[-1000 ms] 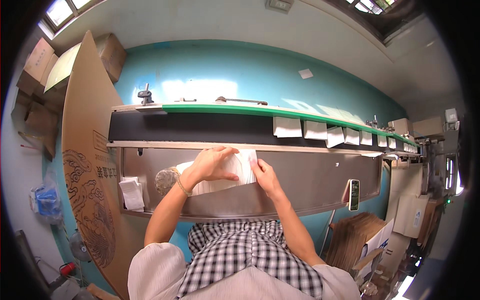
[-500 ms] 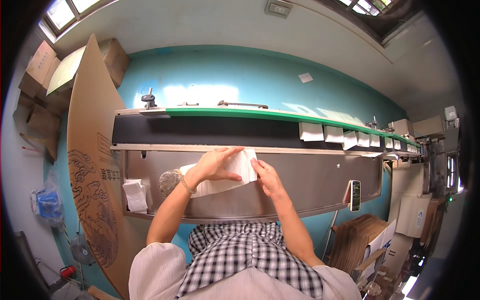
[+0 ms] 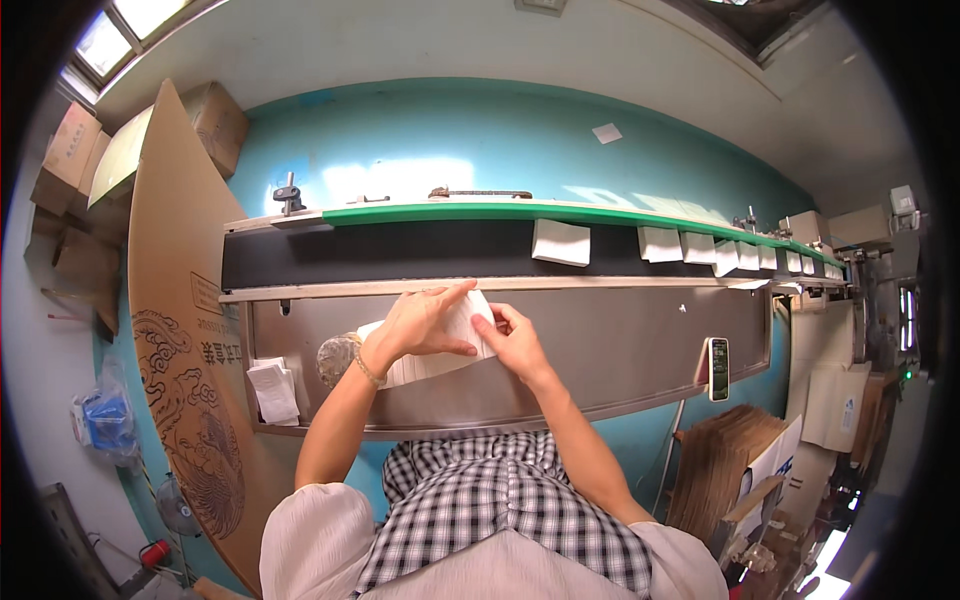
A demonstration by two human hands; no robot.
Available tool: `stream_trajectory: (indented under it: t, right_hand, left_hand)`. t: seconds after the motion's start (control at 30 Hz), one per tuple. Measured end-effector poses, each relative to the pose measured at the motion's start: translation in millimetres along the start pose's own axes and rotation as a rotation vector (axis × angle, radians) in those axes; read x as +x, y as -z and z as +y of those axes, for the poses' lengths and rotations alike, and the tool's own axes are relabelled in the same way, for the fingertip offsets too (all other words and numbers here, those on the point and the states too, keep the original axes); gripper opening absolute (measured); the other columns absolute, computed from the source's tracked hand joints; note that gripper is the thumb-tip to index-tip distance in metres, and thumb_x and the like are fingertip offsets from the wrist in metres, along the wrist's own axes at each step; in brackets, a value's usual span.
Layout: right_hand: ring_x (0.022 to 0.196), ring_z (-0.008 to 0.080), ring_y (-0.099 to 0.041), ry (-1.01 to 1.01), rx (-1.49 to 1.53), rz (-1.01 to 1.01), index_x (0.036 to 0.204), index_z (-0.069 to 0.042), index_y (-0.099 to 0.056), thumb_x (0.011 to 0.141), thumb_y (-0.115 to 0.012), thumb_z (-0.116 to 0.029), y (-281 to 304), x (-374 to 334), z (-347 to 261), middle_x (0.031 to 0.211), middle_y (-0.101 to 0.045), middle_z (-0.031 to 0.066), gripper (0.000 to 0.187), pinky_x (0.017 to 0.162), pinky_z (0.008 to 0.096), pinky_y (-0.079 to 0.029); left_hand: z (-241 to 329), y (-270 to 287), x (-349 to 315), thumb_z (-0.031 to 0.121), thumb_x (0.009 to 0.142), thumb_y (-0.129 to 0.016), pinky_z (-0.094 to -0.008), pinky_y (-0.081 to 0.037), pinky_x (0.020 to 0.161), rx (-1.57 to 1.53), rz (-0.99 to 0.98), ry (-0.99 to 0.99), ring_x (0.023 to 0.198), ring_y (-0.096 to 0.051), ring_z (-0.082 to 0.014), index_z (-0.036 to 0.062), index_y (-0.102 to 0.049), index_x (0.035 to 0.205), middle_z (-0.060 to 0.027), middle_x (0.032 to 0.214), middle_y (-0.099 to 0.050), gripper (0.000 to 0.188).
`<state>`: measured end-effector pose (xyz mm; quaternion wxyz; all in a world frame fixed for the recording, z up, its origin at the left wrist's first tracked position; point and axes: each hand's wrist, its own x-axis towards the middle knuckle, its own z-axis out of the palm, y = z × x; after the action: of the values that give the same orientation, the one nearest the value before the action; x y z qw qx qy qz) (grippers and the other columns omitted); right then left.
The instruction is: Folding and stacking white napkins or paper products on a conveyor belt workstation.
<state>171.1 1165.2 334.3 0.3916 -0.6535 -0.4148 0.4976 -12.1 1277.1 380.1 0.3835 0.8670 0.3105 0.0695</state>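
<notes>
A row of folded white paper sheets (image 3: 425,366) stands pressed together on the brown metal tray in front of me. My left hand (image 3: 420,325) lies over it, thumb and fingers spread across the top and gripping it. At the row's right end, my right hand (image 3: 513,342) has its fingers curled and its thumb on the end sheets (image 3: 468,318). A mottled grey round weight (image 3: 338,360) rests against the left end. On the dark belt beyond, a folded white paper bundle (image 3: 561,243) lies alone, left of several similar bundles (image 3: 660,244).
A loose white paper stack (image 3: 272,390) sits at the tray's left end; a phone (image 3: 718,370) stands near its right end. Tall cardboard (image 3: 180,330) rises on the left. A green rail (image 3: 480,212) with clamps borders the belt. Flattened cardboard (image 3: 715,460) is stacked at lower right.
A further white bundle now lies on the belt, and the others have shifted right. My right hand has moved slightly left and closed further round the row's end.
</notes>
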Motion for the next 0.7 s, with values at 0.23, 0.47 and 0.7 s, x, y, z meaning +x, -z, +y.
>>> stream_trajectory:
  t: [0.23,0.47,0.7]
  right_hand:
    - [0.087,0.0096,-0.058,-0.354,0.427,0.001,0.121,0.001,-0.062,0.094,-0.068,-0.033,14.9,-6.2,-11.9,0.101,-0.065,0.0053,0.044,0.072,0.0243,-0.047]
    - [0.084,0.0101,-0.059,-0.26,0.26,-0.027,0.119,0.0,-0.063,0.093,-0.068,-0.031,5.5,1.9,-22.0,0.096,-0.066,0.0049,0.041,0.07,0.0255,-0.047]
    - [0.087,0.0146,-0.064,-0.13,0.083,-0.015,0.113,0.001,-0.063,0.091,-0.067,-0.015,5.8,-1.3,13.7,0.098,-0.068,0.0102,0.028,0.076,0.0293,-0.052]
  left_hand:
    - [0.5,4.5,-3.0,0.051,0.063,-0.084,-0.0433,-0.049,0.095,-0.025,-0.046,0.063,0.115,-0.059,-0.0366,0.0174,-0.048,0.141,-0.0174,0.128,-0.061,0.093]
    - [-6.9,2.1,-7.5,0.049,0.065,-0.084,-0.0421,-0.05,0.096,-0.036,-0.051,0.059,0.116,-0.059,-0.0354,0.0206,-0.044,0.145,-0.0144,0.133,-0.059,0.094]
    - [-13.9,1.8,-15.8,0.052,0.067,-0.082,-0.0427,-0.05,0.093,-0.039,-0.026,0.072,0.113,-0.061,-0.035,0.0176,-0.052,0.135,-0.0147,0.126,-0.062,0.083]
